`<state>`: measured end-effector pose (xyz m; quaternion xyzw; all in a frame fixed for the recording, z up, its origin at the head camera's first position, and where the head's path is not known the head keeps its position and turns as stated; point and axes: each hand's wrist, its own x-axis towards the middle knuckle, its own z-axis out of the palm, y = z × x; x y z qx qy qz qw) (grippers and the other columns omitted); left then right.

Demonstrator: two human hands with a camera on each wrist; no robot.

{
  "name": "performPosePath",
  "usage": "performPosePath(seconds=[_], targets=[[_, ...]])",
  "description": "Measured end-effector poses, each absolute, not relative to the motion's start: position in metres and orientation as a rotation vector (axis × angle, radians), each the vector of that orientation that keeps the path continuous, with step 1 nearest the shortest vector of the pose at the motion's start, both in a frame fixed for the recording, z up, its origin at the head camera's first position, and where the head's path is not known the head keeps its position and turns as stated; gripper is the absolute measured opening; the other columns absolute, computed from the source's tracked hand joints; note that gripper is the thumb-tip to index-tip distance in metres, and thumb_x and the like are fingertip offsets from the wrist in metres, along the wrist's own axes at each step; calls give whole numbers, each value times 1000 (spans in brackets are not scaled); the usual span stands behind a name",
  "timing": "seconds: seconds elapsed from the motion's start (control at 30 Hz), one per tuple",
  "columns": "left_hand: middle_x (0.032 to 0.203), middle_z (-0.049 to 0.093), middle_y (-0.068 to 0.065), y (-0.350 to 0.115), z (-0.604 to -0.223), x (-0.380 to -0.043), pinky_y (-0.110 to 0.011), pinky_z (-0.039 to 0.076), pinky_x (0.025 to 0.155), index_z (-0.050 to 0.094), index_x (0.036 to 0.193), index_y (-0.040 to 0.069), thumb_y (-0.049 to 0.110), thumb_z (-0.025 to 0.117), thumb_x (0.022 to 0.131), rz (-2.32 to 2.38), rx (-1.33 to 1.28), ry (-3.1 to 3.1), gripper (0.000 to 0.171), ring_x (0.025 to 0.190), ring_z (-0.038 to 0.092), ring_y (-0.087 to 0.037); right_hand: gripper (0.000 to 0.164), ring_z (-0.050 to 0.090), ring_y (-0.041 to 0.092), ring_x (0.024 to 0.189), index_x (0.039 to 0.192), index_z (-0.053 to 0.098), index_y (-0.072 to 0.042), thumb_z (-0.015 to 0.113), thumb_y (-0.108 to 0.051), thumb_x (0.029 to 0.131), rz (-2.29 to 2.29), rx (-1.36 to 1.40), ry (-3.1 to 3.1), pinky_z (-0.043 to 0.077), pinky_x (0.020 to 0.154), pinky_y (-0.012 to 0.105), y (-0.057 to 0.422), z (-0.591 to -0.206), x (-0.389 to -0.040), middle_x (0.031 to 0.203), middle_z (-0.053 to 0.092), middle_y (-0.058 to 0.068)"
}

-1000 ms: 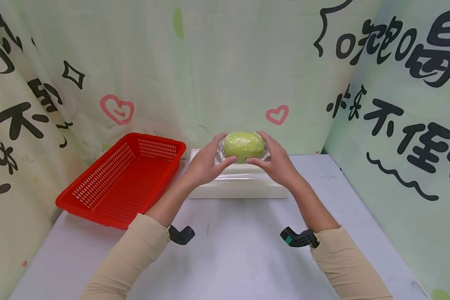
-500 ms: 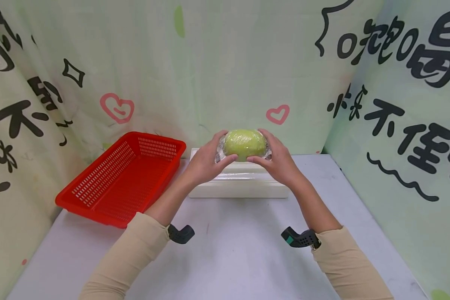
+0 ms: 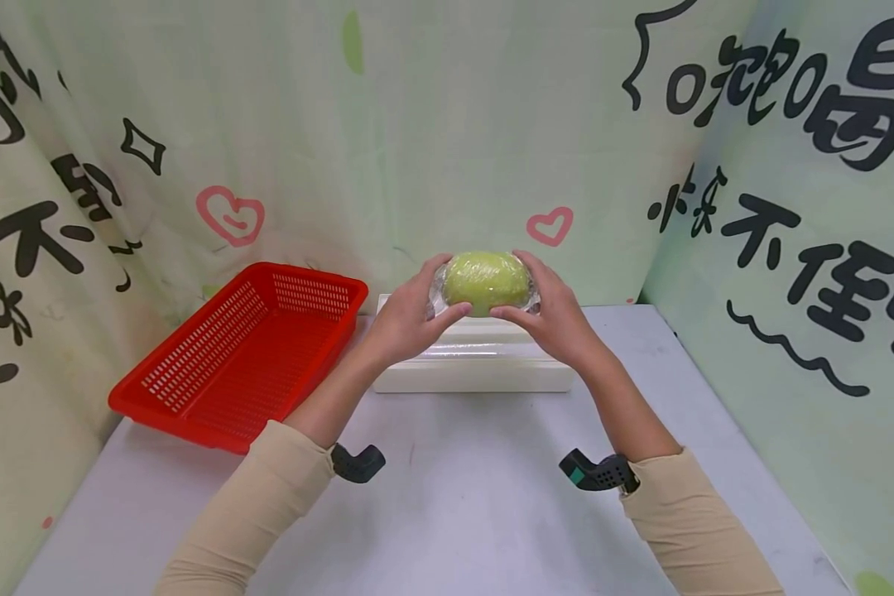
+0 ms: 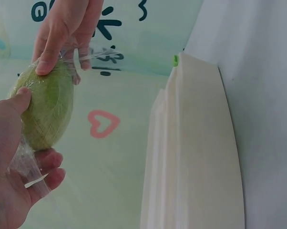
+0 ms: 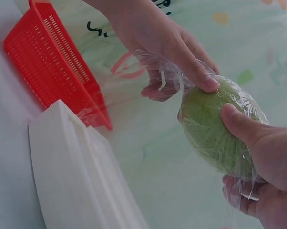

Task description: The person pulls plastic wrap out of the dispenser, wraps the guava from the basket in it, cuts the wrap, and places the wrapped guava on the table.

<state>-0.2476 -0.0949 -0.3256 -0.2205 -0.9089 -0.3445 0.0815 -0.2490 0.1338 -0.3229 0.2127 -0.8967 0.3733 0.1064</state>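
A green oval fruit that looks like a mango (image 3: 487,281), wrapped in clear cling film (image 4: 24,162), is held up between both hands. My left hand (image 3: 408,319) grips its left end and my right hand (image 3: 555,319) its right end. Both thumbs press the near side, while the other fingers curl behind and beneath it. Loose film bunches at the two ends, as the right wrist view shows around the mango (image 5: 217,129). Behind and below the hands on the table stands a white cling film dispenser (image 3: 473,377), its top partly hidden by the fruit.
A red perforated plastic basket (image 3: 223,364) stands at the left of the white table (image 3: 462,497), close to the left forearm. Printed curtains (image 3: 432,124) close off the back and both sides. Each wrist carries a black camera mount (image 3: 359,463).
Both hands have lifted the wrapped mango slightly in the head view, keeping the same grip. The basket and the dispenser have stayed put.
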Motion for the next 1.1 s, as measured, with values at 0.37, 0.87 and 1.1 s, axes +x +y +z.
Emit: performPosePath(seconds=[0.37, 0.87, 1.1], targets=[[134, 54, -5, -95, -321, -246, -37, 58, 85, 24, 150, 23, 46, 65, 89, -1029, -665, -2690, 77, 109, 58, -20, 88, 42, 32, 133, 152, 25, -12, 77, -27, 83, 1121, 636, -2620, 44, 106, 52, 132, -316, -245, 147, 41, 14], [137, 52, -2, -97, -320, -243, -31, 59, 81, 24, 150, 26, 48, 65, 88, -1058, -674, -2654, 78, 109, 57, -17, 87, 40, 31, 133, 152, 23, -13, 75, -29, 84, 1134, 644, -2622, 43, 107, 51, 132, -313, -241, 148, 39, 13], [135, 53, -2, -97, -318, -241, -30, 59, 79, 24, 150, 27, 47, 65, 88, -1066, -676, -2647, 77, 106, 58, -17, 87, 40, 31, 133, 152, 22, -13, 74, -28, 85, 1150, 646, -2623, 43, 106, 51, 133, -310, -238, 148, 38, 13]])
